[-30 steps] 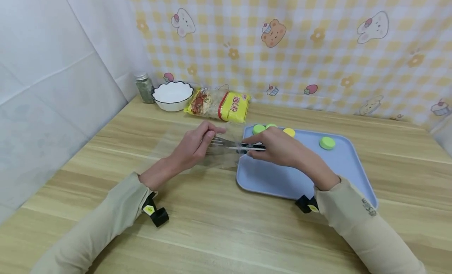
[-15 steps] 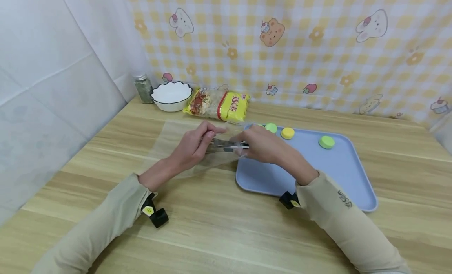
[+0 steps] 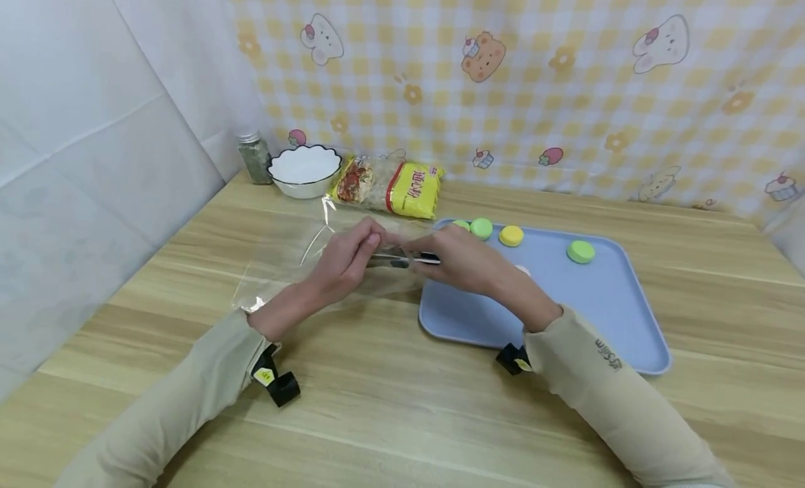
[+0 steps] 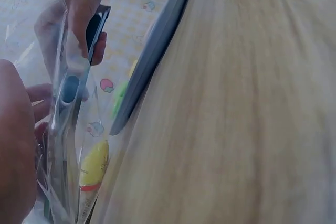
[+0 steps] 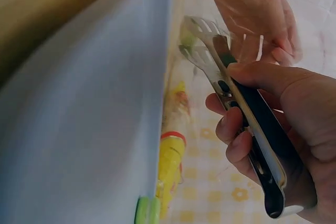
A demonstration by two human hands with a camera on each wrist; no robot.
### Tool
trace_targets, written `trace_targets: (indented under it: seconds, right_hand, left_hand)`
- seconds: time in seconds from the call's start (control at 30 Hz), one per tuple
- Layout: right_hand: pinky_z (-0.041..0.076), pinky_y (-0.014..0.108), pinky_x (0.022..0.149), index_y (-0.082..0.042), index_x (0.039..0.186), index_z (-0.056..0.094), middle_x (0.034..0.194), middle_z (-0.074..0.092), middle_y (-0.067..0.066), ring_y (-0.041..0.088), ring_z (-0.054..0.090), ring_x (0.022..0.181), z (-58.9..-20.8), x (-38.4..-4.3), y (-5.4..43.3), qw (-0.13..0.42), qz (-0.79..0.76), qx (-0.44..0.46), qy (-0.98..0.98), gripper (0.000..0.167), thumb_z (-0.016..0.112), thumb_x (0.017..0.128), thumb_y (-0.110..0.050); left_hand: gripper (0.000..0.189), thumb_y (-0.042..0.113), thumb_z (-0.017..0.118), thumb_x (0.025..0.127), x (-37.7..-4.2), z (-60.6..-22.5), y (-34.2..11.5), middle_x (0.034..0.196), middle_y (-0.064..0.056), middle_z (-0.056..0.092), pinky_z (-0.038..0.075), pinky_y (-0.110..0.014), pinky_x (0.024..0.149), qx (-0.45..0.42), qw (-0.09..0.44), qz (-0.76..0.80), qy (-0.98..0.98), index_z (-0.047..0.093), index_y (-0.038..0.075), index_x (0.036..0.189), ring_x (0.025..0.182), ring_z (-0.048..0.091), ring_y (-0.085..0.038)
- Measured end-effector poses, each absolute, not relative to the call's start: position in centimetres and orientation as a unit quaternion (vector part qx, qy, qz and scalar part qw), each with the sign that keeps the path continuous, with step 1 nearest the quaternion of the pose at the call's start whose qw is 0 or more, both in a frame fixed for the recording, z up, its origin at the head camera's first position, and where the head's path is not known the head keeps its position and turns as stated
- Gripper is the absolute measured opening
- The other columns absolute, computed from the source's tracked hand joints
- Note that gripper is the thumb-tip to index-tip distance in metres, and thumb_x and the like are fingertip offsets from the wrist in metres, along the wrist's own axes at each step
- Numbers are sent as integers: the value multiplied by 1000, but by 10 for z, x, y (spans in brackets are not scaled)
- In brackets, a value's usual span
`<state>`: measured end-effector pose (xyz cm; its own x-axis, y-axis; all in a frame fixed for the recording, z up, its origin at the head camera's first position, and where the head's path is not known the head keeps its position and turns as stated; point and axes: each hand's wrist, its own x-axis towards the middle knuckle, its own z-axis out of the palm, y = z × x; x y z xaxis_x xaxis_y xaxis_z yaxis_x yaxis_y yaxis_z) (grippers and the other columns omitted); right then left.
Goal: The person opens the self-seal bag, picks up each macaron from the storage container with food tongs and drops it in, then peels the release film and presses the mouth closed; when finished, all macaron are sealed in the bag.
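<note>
Landmark: pale blue, round-cornered rectangular tray (image 3: 585, 313) on the wood-grain table (image 3: 377, 397). Silver metal tongs with black handle panels (image 5: 265, 121) are held at the tray's left edge, slotted head directed left, away from it. Right hand (image 3: 465, 261) is wrapped round the tongs, thumb on one arm and fingers on the other, arms only slightly apart. Left hand (image 3: 346, 261), left of the tray, has its fingers curled on a glossy, clear plastic bag (image 3: 283, 250) that spreads further left and overlaps the tongs' head; whether those fingers also bear on metal, cannot tell. Beyond the tray's far left corner: yellow plastic packet with red band and clear window (image 3: 411, 191); on the tray, a round yellow disc (image 3: 511, 235) near the far edge. Handling, judged: the film looks thin and likely to cling, so best to keep the tongs squeezed narrow, move them only along their own length, hold the film taut near the slotted tips lest they snag, and stay clear of the disc
</note>
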<state>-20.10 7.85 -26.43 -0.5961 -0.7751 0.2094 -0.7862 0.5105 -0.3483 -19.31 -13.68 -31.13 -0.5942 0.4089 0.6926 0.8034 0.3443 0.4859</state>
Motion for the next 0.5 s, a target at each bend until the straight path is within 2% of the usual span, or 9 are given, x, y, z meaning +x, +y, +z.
trace_targets:
  seconds: [0.03,0.1,0.2,0.27,0.33,0.4,0.43,0.5]
  right_hand:
    - [39,24,53,-7,97,71,79,65,1,8,47,58,-266,-201,77,17,205,451,-868,12,66,87,-12]
    - [38,24,53,-9,91,69,73,62,0,8,46,57,-269,-201,75,22,202,454,-868,6,66,87,-13]
    - [38,24,53,-9,91,68,72,60,0,9,45,56,-273,-201,74,27,193,453,-870,6,66,88,-14]
    - [39,23,54,-9,98,68,76,63,-1,8,47,57,-274,-200,74,26,190,451,-871,13,67,87,-15]
    - [40,23,54,-8,104,68,81,65,-1,8,49,58,-275,-201,73,24,190,454,-870,18,67,87,-15]
    - [41,24,55,-8,103,68,80,64,0,9,49,59,-275,-201,73,24,189,456,-869,17,66,88,-14]
    - [41,23,55,-8,103,68,81,64,0,9,49,60,-275,-201,72,23,186,457,-870,16,66,88,-14]
    - [41,23,55,-9,103,68,83,65,-1,9,50,60,-274,-201,73,17,179,458,-871,16,66,87,-13]
  left_hand:
    - [15,-4,41,95,-193,-312,-136,78,-8,62,33,-26,53,-382,235,-433,-782,52,1,86,58,37,-11]
    - [16,-5,39,95,-193,-314,-135,79,-8,62,37,-27,58,-382,232,-449,-773,51,1,87,67,51,-12]
    - [18,-6,36,96,-195,-314,-134,92,-9,69,42,-31,64,-383,229,-480,-755,50,0,87,86,63,-17]
    - [18,-6,34,97,-195,-313,-133,100,-9,69,42,-33,69,-388,225,-497,-743,49,-1,89,101,61,-20]
    - [18,-5,34,97,-195,-313,-134,99,-9,69,40,-32,66,-385,230,-507,-736,49,-1,88,100,62,-21]
    - [18,-4,35,98,-195,-313,-134,100,-9,69,37,-28,62,-385,234,-505,-736,50,-1,88,96,63,-20]
    - [18,-2,35,98,-195,-313,-135,101,-9,69,36,-25,59,-386,238,-496,-740,50,-1,89,85,64,-17]
    - [19,4,36,100,-195,-313,-137,102,-7,69,32,-22,53,-389,251,-475,-749,52,1,90,64,57,-11]
